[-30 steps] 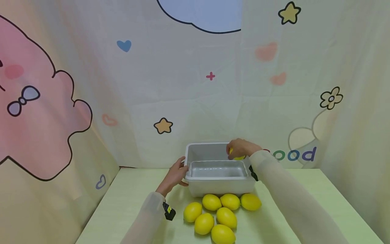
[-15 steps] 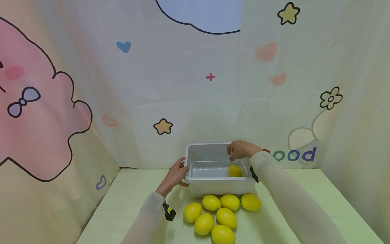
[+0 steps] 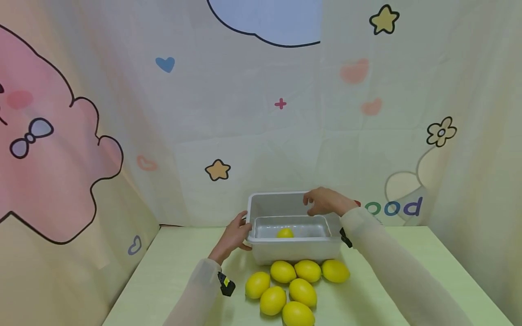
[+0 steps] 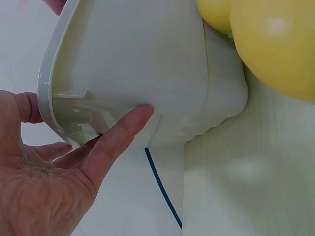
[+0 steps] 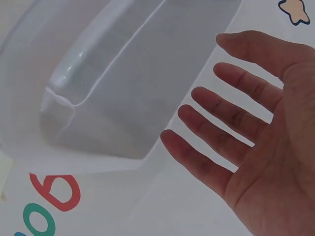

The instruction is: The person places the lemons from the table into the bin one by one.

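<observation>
Can see only the top of one lemon [image 3: 285, 232] behind the near wall of the plastic bin [image 3: 296, 250]; grips the bin's end with the left hand [image 3: 234, 232], holds the right hand [image 3: 325, 201] empty, fingers spread.

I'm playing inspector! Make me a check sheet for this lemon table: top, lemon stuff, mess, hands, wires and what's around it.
Surface: pale green table.
Job's things: one lemon inside the grey-white bin; seven lemons on the table, on the person's side of the bin.
Clutter: nothing seen.
Hands: left hand grips the bin's left end; right hand is over the bin, holding nothing.
Cables: none certain; a dark curved line behind the bin is unclear.
Surroundings: curtain printed with stars, hearts and a flower.
</observation>
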`<state>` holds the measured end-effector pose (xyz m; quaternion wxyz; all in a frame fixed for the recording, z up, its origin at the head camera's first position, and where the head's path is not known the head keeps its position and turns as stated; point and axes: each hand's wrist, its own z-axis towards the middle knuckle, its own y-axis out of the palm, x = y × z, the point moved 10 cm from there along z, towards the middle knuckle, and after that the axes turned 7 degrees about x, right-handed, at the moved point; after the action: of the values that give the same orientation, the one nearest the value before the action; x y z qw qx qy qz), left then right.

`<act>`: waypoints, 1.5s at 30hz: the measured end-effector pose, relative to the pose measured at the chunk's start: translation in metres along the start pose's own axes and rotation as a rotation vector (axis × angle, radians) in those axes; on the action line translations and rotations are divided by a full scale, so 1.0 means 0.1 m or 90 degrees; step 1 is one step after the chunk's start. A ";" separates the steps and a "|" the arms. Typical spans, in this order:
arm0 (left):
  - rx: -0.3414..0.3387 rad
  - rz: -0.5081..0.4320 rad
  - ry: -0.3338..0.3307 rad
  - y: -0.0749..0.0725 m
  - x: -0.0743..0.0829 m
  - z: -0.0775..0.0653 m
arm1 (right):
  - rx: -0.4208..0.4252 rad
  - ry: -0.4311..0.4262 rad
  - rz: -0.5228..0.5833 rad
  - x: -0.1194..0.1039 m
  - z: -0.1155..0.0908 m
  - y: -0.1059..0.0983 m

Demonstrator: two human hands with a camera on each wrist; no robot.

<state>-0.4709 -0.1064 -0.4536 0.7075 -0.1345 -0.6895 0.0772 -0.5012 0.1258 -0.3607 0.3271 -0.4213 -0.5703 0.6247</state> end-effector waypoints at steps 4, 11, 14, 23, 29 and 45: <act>-0.001 -0.001 0.001 0.00 0.00 0.00 | 0.027 -0.025 -0.009 -0.06 -0.08 -0.07; 0.001 -0.007 -0.003 0.00 -0.05 0.01 | 0.079 -0.053 -0.014 -0.16 -0.21 -0.14; 0.000 -0.006 0.003 0.00 -0.04 0.01 | 0.104 -0.066 -0.020 -0.22 -0.26 -0.16; 0.005 -0.004 -0.001 -0.01 -0.04 0.02 | 0.149 -0.071 -0.005 -0.36 -0.39 -0.21; 0.004 -0.005 0.001 0.00 -0.04 0.02 | 0.188 -0.083 -0.012 -0.43 -0.52 -0.25; 0.002 -0.003 0.009 0.00 0.00 0.02 | 0.273 -0.131 -0.035 -0.61 -0.91 -0.27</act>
<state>-0.4730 -0.1059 -0.4536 0.7128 -0.1326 -0.6845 0.0755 -0.3949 0.1149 -0.3240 0.3662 -0.2609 -0.4662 0.7619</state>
